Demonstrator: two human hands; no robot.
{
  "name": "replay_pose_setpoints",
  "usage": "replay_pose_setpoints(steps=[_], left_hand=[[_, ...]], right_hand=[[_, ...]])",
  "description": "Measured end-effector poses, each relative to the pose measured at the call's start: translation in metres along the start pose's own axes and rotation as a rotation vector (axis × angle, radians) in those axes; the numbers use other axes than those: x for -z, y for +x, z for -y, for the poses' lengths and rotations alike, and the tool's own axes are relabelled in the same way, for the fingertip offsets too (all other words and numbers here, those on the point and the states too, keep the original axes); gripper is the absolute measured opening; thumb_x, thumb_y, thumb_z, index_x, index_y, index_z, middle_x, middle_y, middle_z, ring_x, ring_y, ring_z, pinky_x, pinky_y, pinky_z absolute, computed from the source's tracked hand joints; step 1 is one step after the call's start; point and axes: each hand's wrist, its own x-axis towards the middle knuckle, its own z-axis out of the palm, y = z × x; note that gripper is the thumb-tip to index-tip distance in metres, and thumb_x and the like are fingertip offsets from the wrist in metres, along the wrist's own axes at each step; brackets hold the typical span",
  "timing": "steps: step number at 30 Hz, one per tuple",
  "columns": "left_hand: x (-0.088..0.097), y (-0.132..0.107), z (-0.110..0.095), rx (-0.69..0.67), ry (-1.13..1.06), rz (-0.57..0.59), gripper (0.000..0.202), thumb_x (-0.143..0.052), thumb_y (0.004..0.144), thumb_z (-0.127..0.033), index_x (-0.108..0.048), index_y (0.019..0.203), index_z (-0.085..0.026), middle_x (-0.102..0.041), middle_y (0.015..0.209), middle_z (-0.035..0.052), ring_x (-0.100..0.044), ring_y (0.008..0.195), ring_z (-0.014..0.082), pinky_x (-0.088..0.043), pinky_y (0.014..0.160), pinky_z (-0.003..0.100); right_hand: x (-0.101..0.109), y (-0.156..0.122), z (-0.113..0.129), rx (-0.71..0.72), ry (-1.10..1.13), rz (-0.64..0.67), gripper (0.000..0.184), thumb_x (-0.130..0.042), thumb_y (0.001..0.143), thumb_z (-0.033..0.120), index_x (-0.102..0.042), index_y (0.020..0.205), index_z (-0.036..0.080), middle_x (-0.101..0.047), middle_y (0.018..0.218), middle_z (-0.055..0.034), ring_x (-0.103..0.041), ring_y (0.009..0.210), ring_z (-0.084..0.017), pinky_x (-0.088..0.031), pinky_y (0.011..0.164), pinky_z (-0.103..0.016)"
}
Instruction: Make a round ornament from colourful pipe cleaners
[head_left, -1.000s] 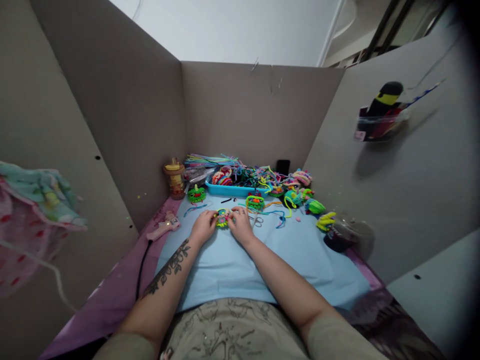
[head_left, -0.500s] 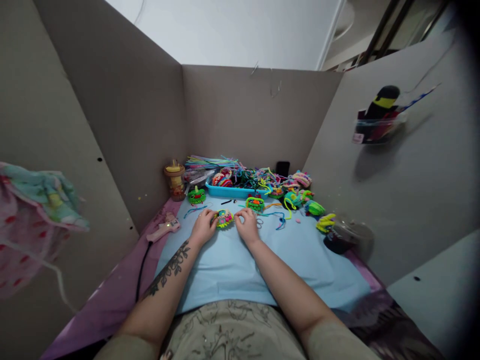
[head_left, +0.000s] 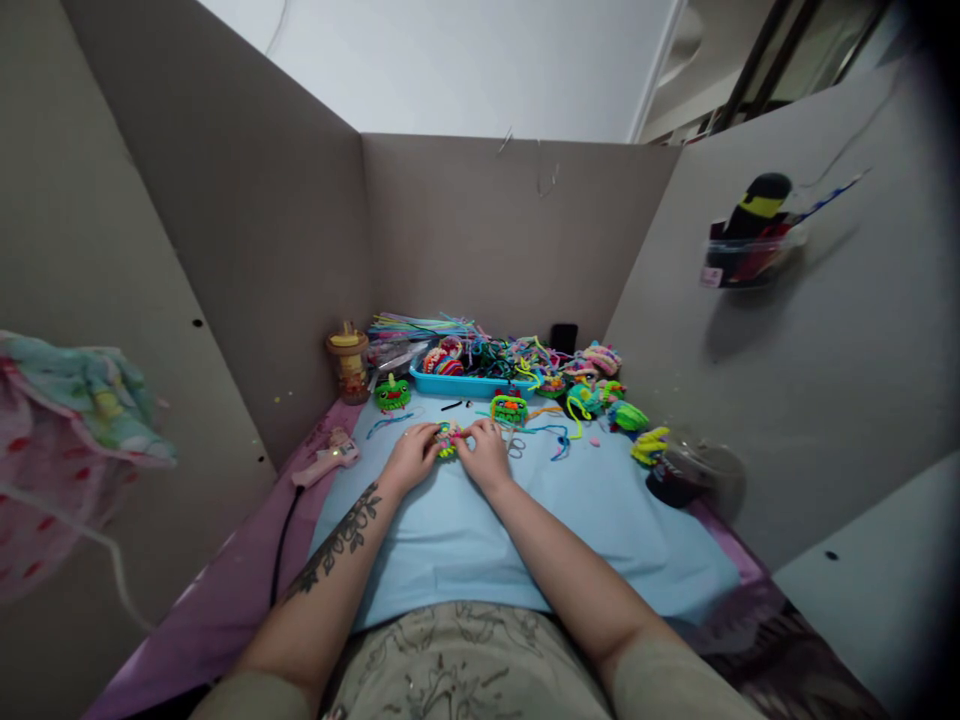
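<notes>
A small multicoloured pipe-cleaner figure (head_left: 448,440), mostly yellow-green with pink and pale bits, is held between both hands just above the blue cloth (head_left: 480,540). My left hand (head_left: 414,455) grips its left side with thumb and fingers. On the opposite edge, the closed fingertips of my right hand (head_left: 484,452) pinch it. Just beyond my right hand lies a green figure (head_left: 509,408) with an orange middle. Scissors (head_left: 516,447) rest beside that hand, partly hidden. Another green figure with a red mouth (head_left: 392,393) stands beyond my left hand.
A blue tray (head_left: 472,385) full of pipe cleaners stands at the back. A pink glue gun (head_left: 328,463) and a drink cup (head_left: 348,365) are on the left. Several fuzzy figures and a dark round tub (head_left: 679,485) sit on the right. Grey panels (head_left: 517,230) enclose the table.
My right hand has moved left, from beside the figure onto its right edge. My left hand keeps its hold. The view has shifted slightly.
</notes>
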Motion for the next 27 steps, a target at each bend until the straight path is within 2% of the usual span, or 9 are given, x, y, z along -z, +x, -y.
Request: replay_pose_setpoints(steps=[15,23,27], left_hand=[[0.0,0.001,0.0,0.009,-0.036,0.002,0.032,-0.053,0.081,-0.023,-0.059,0.112,-0.017,-0.063,0.111,0.0107,-0.057,0.104,0.0234,-0.044,0.093,0.041],[0.001,0.0,-0.002,0.004,-0.014,-0.002,0.035,-0.053,0.082,-0.026,-0.057,0.116,-0.018,-0.061,0.115,0.0109,-0.054,0.109,0.0248,-0.042,0.096,0.042],[0.001,0.0,-0.001,-0.005,-0.024,-0.01,0.038,-0.052,0.083,-0.025,-0.055,0.12,-0.016,-0.059,0.119,0.0116,-0.053,0.111,0.0243,-0.041,0.098,0.042]], right_hand=[[-0.001,0.002,0.004,0.041,-0.011,0.048,0.016,-0.056,0.08,0.019,-0.071,0.075,0.022,-0.059,0.087,-0.0086,-0.048,0.091,-0.024,-0.041,0.085,-0.037],[0.003,0.002,-0.008,-0.067,0.095,-0.123,0.019,-0.053,0.081,0.022,-0.072,0.079,0.021,-0.058,0.082,-0.0058,-0.052,0.085,-0.021,-0.041,0.083,-0.035],[0.001,0.0,-0.004,0.011,0.066,-0.052,0.016,-0.057,0.08,0.023,-0.072,0.08,0.022,-0.058,0.083,-0.0062,-0.051,0.088,-0.022,-0.042,0.083,-0.035]])
